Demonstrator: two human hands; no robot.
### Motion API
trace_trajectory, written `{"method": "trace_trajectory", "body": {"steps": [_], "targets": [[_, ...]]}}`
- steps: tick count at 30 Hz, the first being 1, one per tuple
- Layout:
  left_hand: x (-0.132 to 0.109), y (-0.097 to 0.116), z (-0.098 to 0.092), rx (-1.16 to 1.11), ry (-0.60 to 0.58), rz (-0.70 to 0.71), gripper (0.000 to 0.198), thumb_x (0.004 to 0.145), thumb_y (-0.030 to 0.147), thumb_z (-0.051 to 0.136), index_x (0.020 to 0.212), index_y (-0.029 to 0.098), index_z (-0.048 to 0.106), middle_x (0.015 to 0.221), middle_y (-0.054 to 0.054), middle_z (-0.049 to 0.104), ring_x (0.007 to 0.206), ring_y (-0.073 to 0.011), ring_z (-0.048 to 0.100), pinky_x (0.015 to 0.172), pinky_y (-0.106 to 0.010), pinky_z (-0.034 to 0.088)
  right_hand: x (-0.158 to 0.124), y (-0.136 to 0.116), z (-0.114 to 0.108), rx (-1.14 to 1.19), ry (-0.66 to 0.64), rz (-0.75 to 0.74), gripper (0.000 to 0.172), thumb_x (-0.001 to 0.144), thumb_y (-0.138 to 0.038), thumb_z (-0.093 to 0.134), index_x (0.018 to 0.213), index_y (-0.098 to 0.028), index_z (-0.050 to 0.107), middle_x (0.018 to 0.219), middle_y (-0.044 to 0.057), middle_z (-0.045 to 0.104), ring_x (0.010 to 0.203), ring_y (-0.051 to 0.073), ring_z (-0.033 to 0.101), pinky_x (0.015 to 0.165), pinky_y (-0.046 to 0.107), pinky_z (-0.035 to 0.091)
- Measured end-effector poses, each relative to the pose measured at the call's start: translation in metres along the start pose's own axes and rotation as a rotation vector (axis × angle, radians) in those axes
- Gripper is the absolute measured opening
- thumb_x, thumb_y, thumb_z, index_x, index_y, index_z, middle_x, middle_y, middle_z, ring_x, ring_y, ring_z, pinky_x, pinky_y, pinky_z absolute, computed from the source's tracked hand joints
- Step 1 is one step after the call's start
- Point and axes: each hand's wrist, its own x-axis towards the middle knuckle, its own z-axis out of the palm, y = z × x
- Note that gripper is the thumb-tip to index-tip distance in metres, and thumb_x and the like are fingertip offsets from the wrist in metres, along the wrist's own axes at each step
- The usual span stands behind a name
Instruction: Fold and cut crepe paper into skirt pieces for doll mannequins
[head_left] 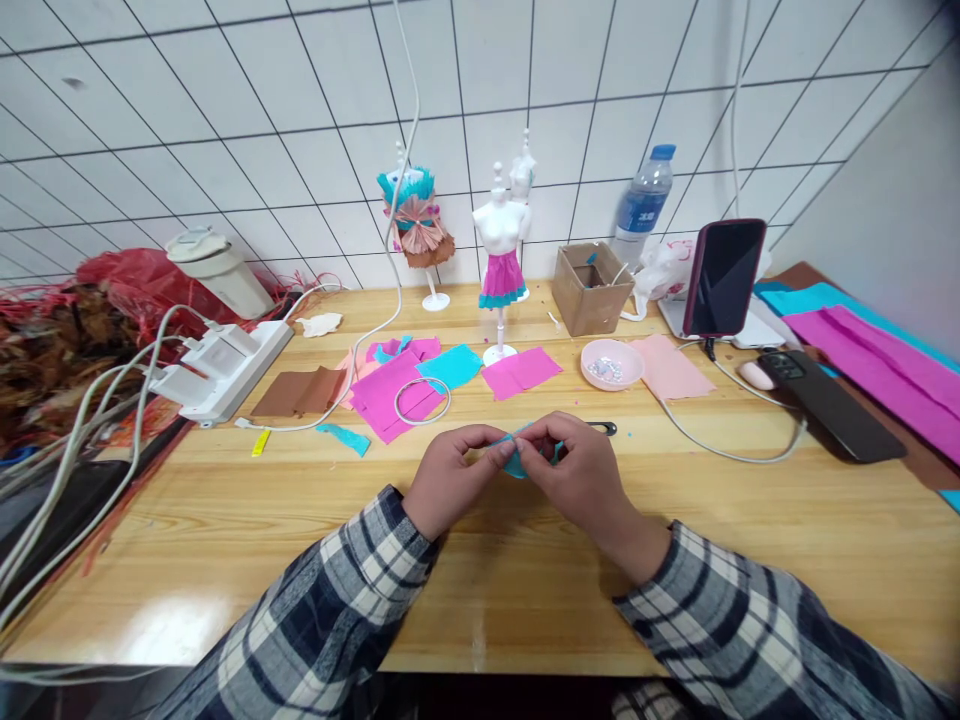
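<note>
A small blue piece of crepe paper is pinched between both hands above the wooden table, mostly covered by the fingers. My left hand grips its left side with thumb and forefinger. On the other side my right hand pinches it, fingertips close to those of my left hand. A dark tool handle pokes out behind my right hand; the rest of it is hidden. Beyond the hands stands a white mini mannequin in a magenta skirt with a blue hem.
Magenta sheets, a white ring, a blue sheet and a brown sheet lie left of centre. Right are a pink bowl, cardboard box, cable and phones. A power strip sits left.
</note>
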Motion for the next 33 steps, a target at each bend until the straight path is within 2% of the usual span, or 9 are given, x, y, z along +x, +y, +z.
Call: {"method": "trace_trajectory", "body": {"steps": [6, 14, 20, 25, 33], "targets": [[0.000, -0.002, 0.001, -0.030, 0.049, -0.026, 0.024, 0.078, 0.037, 0.064, 0.076, 0.015, 0.072, 0.075, -0.004, 0.072, 0.074, -0.0188, 0.064, 0.070, -0.027, 0.050, -0.002, -0.002, 0.001, 0.029, 0.010, 0.009, 0.012, 0.078, -0.028, 0.061, 0.073, -0.020, 0.068, 0.064, 0.000, 0.061, 0.056, 0.012, 0.051, 0.054, 0.024, 0.038], [0.001, -0.011, -0.003, -0.118, 0.044, -0.020, 0.024, 0.076, 0.037, 0.065, 0.074, 0.013, 0.071, 0.070, -0.004, 0.070, 0.068, -0.0168, 0.061, 0.066, -0.027, 0.049, -0.003, -0.001, 0.000, 0.048, -0.037, -0.057, 0.011, 0.080, -0.026, 0.062, 0.078, -0.021, 0.071, 0.068, 0.000, 0.063, 0.058, 0.012, 0.052, 0.055, 0.025, 0.039], [0.002, -0.010, -0.003, -0.053, 0.073, -0.036, 0.021, 0.075, 0.033, 0.064, 0.074, 0.014, 0.072, 0.071, -0.005, 0.071, 0.070, -0.0184, 0.064, 0.065, -0.027, 0.050, -0.007, 0.000, 0.000, 0.009, -0.036, -0.107, 0.014, 0.083, -0.028, 0.061, 0.086, -0.023, 0.073, 0.071, 0.001, 0.065, 0.063, 0.013, 0.055, 0.059, 0.025, 0.040], [0.003, -0.005, -0.003, 0.009, 0.075, -0.047, 0.017, 0.073, 0.028, 0.062, 0.074, 0.014, 0.073, 0.072, -0.004, 0.074, 0.069, -0.0180, 0.065, 0.065, -0.025, 0.050, -0.005, 0.001, -0.001, -0.014, -0.030, -0.122, 0.012, 0.082, -0.027, 0.062, 0.085, -0.023, 0.073, 0.071, 0.000, 0.066, 0.063, 0.012, 0.057, 0.059, 0.025, 0.041], [0.002, -0.003, -0.001, 0.166, 0.129, 0.018, 0.015, 0.074, 0.025, 0.062, 0.071, 0.016, 0.074, 0.069, -0.001, 0.074, 0.066, -0.0155, 0.067, 0.064, -0.022, 0.050, -0.004, 0.003, -0.001, -0.059, -0.024, -0.163, 0.012, 0.082, -0.029, 0.063, 0.088, -0.023, 0.072, 0.072, 0.000, 0.067, 0.063, 0.013, 0.058, 0.058, 0.024, 0.041]]}}
